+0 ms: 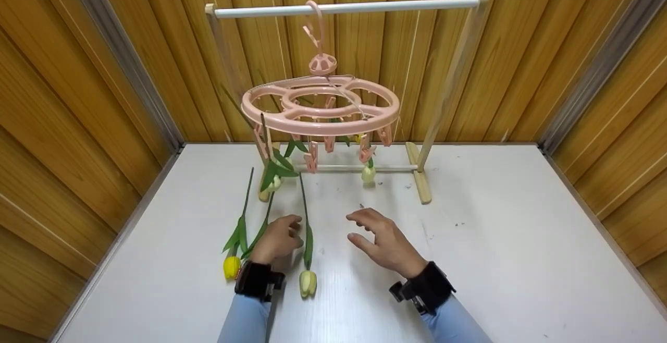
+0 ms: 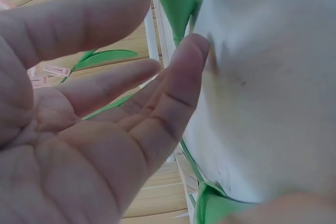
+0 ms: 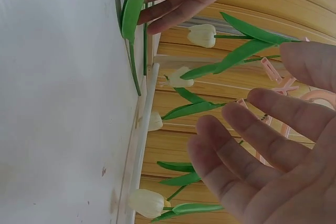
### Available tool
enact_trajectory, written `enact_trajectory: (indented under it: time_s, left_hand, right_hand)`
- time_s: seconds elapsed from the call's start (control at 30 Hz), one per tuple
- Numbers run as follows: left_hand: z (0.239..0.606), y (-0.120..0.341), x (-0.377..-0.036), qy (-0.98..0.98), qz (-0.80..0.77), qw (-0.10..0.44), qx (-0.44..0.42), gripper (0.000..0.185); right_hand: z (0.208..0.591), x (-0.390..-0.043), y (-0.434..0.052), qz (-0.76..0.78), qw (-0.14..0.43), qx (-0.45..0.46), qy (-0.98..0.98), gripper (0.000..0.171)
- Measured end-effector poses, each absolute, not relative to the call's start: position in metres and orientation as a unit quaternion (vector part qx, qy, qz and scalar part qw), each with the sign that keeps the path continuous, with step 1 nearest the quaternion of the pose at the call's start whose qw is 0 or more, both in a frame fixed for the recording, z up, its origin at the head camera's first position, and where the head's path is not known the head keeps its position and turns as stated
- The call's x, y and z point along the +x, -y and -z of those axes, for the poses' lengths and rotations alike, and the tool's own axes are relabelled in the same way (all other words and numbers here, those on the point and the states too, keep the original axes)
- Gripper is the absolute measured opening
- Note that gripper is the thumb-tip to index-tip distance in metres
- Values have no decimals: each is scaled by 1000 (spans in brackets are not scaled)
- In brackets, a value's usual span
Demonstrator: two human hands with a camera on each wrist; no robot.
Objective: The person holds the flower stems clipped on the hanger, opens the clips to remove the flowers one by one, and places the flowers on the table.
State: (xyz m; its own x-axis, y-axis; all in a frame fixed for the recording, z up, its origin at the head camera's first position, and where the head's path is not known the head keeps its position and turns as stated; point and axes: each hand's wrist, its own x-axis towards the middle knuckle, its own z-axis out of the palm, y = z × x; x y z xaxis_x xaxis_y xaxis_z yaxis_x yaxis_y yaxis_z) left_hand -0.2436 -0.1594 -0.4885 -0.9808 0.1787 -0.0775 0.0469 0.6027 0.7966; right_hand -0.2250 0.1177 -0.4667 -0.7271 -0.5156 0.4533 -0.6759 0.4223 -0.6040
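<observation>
White tabletop (image 1: pixel 521 259) was cut off at 6 o'clock by the head view's edge. Toward 12 o'clock, a wooden-legged rack (image 1: pixel 452 82) was hung with a pink hanger (image 1: pixel 320 127), by which flowers behind were partly hidden. Toward 6 o'clock was laid a closed, greenish-white tulip (image 1: pixel 308 284), long-leaved; toward 7 o'clock, a yellow tulip (image 1: pixel 232 268). Between them, a third stem (image 1: pixel 270 207) was seen, its bloom hidden at the left wrist. The right hand (image 1: pixel 388 239) was held spread, nothing gripped. The left hand (image 1: pixel 276 239) was loosely curved, thumb apart; whether a stem was touched could not be told.
</observation>
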Motion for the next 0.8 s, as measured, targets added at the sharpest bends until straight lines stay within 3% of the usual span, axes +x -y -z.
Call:
enact_trajectory:
  time_s: [0.23,0.43,0.6,0.8]
  left_hand:
    - [486,158,-237,-907,-395,77,121,36]
    - [477,152,-231,-916,-370,79,134,32]
    - [465,148,-224,-917,-379,30,125,31]
    - [441,139,-216,-906,-386,-74,159,27]
  right_hand:
    - [465,-224,-119,-396,108,354,840,33]
    - [462,-222,-119,-403,101,351,839,34]
    - [455,-219,-119,-408,99,353,836,34]
    - [444,-214,-121,-423,108,360,825,35]
